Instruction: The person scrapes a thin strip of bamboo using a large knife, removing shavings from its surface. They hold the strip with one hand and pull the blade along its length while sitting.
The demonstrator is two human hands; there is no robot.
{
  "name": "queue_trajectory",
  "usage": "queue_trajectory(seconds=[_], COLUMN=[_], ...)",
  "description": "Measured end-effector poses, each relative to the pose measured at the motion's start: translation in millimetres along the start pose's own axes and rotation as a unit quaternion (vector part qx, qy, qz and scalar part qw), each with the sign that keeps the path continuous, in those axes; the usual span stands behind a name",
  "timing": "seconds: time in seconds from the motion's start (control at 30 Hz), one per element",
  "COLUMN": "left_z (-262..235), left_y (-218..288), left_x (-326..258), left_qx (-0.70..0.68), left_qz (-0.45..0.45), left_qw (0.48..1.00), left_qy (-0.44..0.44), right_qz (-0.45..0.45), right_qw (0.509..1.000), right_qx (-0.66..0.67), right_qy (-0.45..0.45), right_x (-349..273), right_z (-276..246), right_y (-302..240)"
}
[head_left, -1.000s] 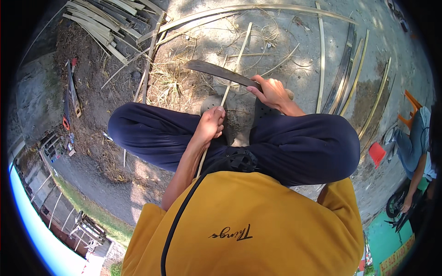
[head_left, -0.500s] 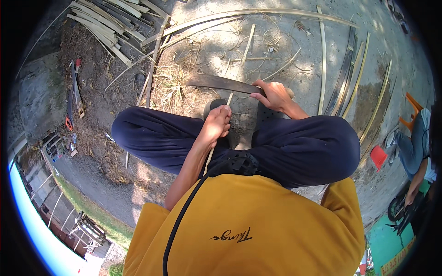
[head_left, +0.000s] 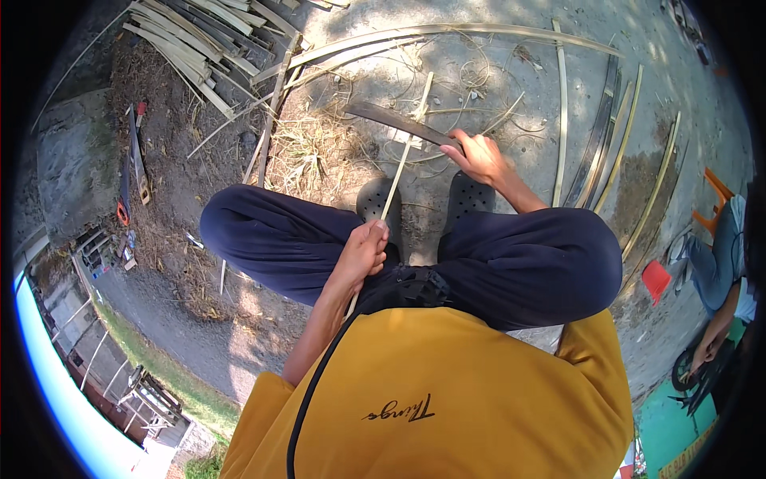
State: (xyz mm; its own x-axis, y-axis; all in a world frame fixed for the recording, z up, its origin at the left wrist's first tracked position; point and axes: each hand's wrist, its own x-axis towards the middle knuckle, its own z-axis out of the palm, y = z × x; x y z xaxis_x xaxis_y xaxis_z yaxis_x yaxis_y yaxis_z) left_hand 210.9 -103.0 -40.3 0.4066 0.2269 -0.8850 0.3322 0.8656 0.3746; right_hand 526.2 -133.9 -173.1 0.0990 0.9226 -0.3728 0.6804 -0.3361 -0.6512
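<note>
My left hand [head_left: 363, 254] is closed around a thin pale strip of split bamboo [head_left: 396, 177], close to my lap. The strip slants away from me between my feet, its far end over the ground. In my right hand [head_left: 481, 160], beyond my right knee, is a long dark machete [head_left: 387, 119]. Its blade points to the left and crosses the strip near the far end, tilted with the tip farther from me. The machete's handle is mostly hidden by my fingers. Beneath the strip are my dark clogs [head_left: 379, 201].
Fine shavings [head_left: 307, 152] litter the ground left of the blade. A pile of split strips [head_left: 187, 48] lies far left, near a handsaw [head_left: 140, 164]. Longer strips [head_left: 561, 120] lie to the right. At the right edge a person [head_left: 718, 263] sits by a red object [head_left: 656, 281].
My left hand has drawn back toward my lap with the strip. The machete has shifted farther from me along the strip, and its tip has swung away.
</note>
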Motion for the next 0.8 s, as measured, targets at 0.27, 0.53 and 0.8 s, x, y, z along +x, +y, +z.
queue_trajectory(seconds=[0.27, 0.53, 0.8], left_z=[9, 9, 8], left_y=[-3, 4, 2], left_x=[-8, -11, -42], left_qx=[-0.013, 0.005, 0.043], left_qz=[0.015, 0.007, -0.005], left_qw=[1.000, 1.000, 0.999], left_qy=[-0.008, 0.008, 0.023], right_qz=[-0.010, -0.095, -0.024], right_qw=[0.999, 0.995, 1.000], right_qx=[0.000, -0.004, 0.016], right_qy=[0.031, 0.010, -0.010], right_x=[6, 0, 1], right_z=[-1, 8, 0], right_y=[13, -5, -20])
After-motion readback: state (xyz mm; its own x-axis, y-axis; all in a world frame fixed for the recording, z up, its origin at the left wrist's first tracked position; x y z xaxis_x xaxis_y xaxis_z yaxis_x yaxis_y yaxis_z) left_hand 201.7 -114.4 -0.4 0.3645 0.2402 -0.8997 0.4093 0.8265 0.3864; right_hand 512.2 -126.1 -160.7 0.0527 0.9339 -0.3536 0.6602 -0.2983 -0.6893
